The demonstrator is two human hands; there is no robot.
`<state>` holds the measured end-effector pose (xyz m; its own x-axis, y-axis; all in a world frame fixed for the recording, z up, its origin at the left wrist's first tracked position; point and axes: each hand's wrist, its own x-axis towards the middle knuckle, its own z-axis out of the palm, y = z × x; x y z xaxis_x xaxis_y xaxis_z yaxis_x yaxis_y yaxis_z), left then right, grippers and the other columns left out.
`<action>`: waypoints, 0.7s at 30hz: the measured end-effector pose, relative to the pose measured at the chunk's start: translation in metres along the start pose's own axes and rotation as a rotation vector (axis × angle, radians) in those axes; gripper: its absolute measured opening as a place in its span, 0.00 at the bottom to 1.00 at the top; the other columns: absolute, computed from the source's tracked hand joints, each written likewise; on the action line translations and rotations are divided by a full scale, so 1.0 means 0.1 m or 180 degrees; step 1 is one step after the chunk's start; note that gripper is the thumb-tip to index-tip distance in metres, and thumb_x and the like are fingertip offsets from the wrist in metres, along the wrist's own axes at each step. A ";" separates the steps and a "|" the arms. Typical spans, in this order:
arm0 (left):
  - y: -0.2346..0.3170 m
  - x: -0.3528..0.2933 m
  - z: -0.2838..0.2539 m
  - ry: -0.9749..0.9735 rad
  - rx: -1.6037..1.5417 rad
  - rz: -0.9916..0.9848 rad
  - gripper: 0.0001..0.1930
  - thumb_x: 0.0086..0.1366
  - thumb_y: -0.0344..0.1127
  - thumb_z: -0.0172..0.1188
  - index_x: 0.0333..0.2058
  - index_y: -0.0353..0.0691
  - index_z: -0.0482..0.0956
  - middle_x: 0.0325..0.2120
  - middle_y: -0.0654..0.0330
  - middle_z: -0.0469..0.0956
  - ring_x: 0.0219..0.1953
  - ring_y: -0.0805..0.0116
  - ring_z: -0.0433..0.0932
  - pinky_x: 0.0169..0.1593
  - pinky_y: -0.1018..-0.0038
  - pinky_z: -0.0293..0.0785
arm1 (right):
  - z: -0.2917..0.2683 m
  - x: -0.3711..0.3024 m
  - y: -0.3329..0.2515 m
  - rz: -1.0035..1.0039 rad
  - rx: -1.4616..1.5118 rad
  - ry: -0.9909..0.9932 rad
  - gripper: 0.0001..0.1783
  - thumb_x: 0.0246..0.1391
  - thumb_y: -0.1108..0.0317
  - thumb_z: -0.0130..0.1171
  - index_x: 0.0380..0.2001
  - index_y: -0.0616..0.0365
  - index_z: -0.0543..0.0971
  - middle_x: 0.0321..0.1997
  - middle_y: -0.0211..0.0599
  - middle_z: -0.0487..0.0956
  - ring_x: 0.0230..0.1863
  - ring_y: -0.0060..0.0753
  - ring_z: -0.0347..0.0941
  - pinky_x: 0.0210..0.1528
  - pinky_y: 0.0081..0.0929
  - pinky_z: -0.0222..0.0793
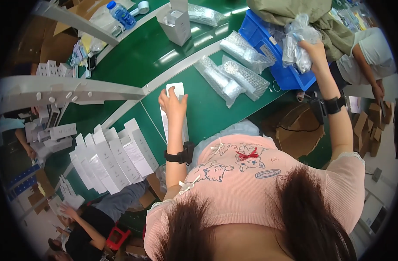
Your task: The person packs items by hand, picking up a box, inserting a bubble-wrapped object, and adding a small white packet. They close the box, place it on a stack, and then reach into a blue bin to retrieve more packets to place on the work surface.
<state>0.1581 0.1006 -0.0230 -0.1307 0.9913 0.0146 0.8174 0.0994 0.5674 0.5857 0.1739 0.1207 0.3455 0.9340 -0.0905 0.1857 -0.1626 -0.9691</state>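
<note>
My left hand (173,105) curls over a long narrow white box (177,88) lying on the green tabletop, with its thumb and fingers on either side. My right hand (315,53) reaches out to the right over a blue plastic bin (302,81). Its fingers are closed on a bubble-wrapped item (301,42) in clear plastic; what is inside the wrap I cannot make out. Between my hands, several bubble-wrapped packages (247,78) lie on the table, some against the bin.
A row of upright white boxes (114,158) with open flaps stands to the left. Beyond a pale rail (153,82) are an open white carton (176,28) and a blue-capped bottle (121,15). Co-workers (84,222) are at lower left; another person (368,61) stands at right beside olive fabric (290,8).
</note>
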 end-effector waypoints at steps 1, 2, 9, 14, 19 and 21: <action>-0.05 -0.06 -0.03 0.0015 0.0194 -0.0018 0.28 0.45 0.39 0.65 0.46 0.41 0.66 0.52 0.45 0.56 0.55 0.46 0.54 0.52 0.55 0.55 | 0.15 -0.16 -0.10 -0.0792 -0.0530 0.0253 0.15 0.39 0.76 0.55 0.36 0.62 0.73 0.32 0.37 0.76 0.35 0.35 0.73 0.37 0.26 0.67; -0.10 -0.11 -0.07 0.0036 0.0392 -0.0042 0.29 0.44 0.39 0.66 0.46 0.41 0.66 0.53 0.45 0.54 0.55 0.45 0.52 0.52 0.53 0.55 | 0.30 -0.32 -0.22 -0.0799 -0.0534 0.0233 0.15 0.39 0.76 0.55 0.36 0.62 0.73 0.32 0.37 0.76 0.35 0.35 0.73 0.37 0.26 0.67; -0.32 -0.32 -0.28 -0.0197 0.0924 -0.0421 0.34 0.41 0.43 0.67 0.49 0.43 0.65 0.55 0.46 0.51 0.55 0.45 0.55 0.52 0.54 0.58 | 1.27 -1.00 -0.47 -0.3338 -0.2782 -0.0387 0.18 0.31 0.78 0.58 0.33 0.54 0.73 0.36 0.39 0.73 0.39 0.43 0.70 0.39 0.28 0.68; -0.48 -0.34 -0.26 -0.0431 0.0663 -0.0467 0.34 0.41 0.41 0.68 0.48 0.42 0.64 0.55 0.45 0.51 0.53 0.44 0.57 0.48 0.52 0.62 | 2.09 -1.16 0.28 -0.3883 -0.3313 -0.2370 0.14 0.39 0.69 0.52 0.34 0.44 0.72 0.35 0.33 0.67 0.41 0.38 0.65 0.31 0.32 0.68; -0.52 -0.29 -0.24 -0.0391 0.0682 -0.0355 0.34 0.42 0.40 0.67 0.49 0.41 0.63 0.55 0.44 0.50 0.53 0.44 0.57 0.47 0.52 0.63 | 2.81 -1.38 0.96 -0.4167 -0.3567 -0.3439 0.16 0.40 0.66 0.53 0.37 0.39 0.71 0.40 0.32 0.65 0.47 0.38 0.62 0.31 0.38 0.68; -0.52 -0.31 -0.25 -0.0313 0.0732 -0.0430 0.35 0.41 0.40 0.68 0.49 0.41 0.63 0.55 0.44 0.50 0.52 0.44 0.58 0.47 0.53 0.63 | 2.90 -1.45 1.05 -0.3866 -0.3761 -0.3610 0.20 0.39 0.65 0.57 0.41 0.38 0.71 0.44 0.33 0.65 0.49 0.41 0.61 0.35 0.42 0.67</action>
<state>0.1055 0.0626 -0.0322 -0.2014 0.9702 -0.1348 0.9036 0.2371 0.3568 0.2889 0.1135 -0.0346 -0.9167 0.3613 -0.1705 0.3783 0.9222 -0.0800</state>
